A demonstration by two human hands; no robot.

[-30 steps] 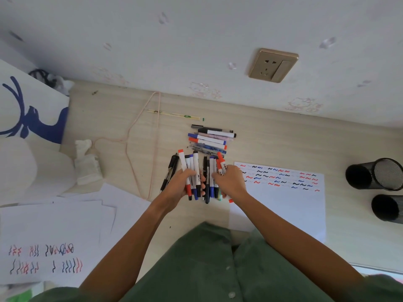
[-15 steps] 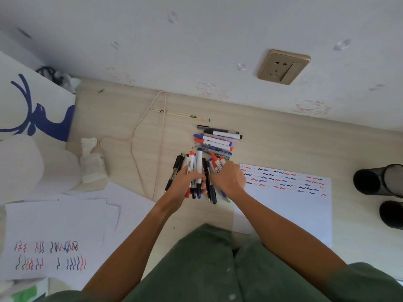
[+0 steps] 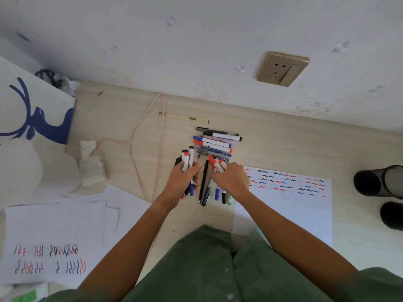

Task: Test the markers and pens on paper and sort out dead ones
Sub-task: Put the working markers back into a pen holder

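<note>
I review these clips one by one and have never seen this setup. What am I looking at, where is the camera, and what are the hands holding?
No machine here: a person works bare-handed, filmed by a camera on their own head looking down at a desk. The left hand grips a bundle of markers; the right hand grips another bunch. Two black pens lie between them. Further back sits a sideways pile of pens. To the right, a test sheet carries red, blue and black squiggles; two black mesh cups stand beyond it.
</note>
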